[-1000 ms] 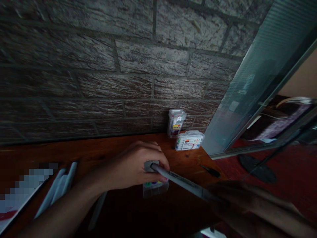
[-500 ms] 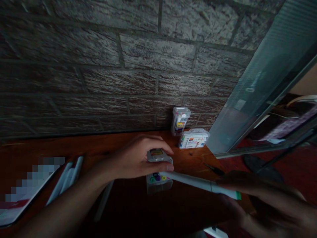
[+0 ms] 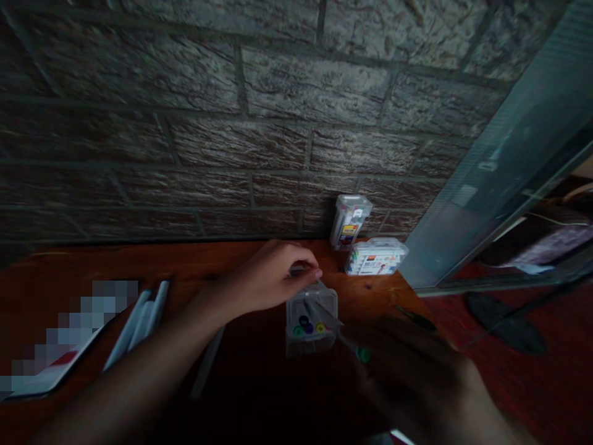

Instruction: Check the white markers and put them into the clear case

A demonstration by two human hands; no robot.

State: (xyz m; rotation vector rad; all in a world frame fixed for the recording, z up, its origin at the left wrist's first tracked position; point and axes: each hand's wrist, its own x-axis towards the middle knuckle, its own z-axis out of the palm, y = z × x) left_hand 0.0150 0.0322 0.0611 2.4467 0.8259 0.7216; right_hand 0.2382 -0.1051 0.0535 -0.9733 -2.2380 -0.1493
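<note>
A clear plastic marker case [image 3: 311, 349] stands on the wooden table with its open top towards me. Several markers sit inside, with green, black, purple and yellow ends showing. Behind the opening, my left hand [image 3: 278, 272] is closed with thumb and finger round the back part of the case, and most of that part is hidden. My right hand [image 3: 417, 371], dark and a little blurred, grips a white marker [image 3: 348, 341] with a green end. The marker's far end slants into the right side of the case opening.
Several white markers [image 3: 139, 324] lie at the left beside a tablet-like slab [image 3: 50, 371]. One loose marker [image 3: 207, 364] lies near my left forearm. At the back stand an upright clear marker box [image 3: 351, 222] and a wider marker box [image 3: 376, 256]. A brick wall [image 3: 278, 142] closes off the back.
My right hand has moved left and turned the marker, bringing its far end into the case. My left hand has shifted back, uncovering the case's opening. The view has tilted slightly.
</note>
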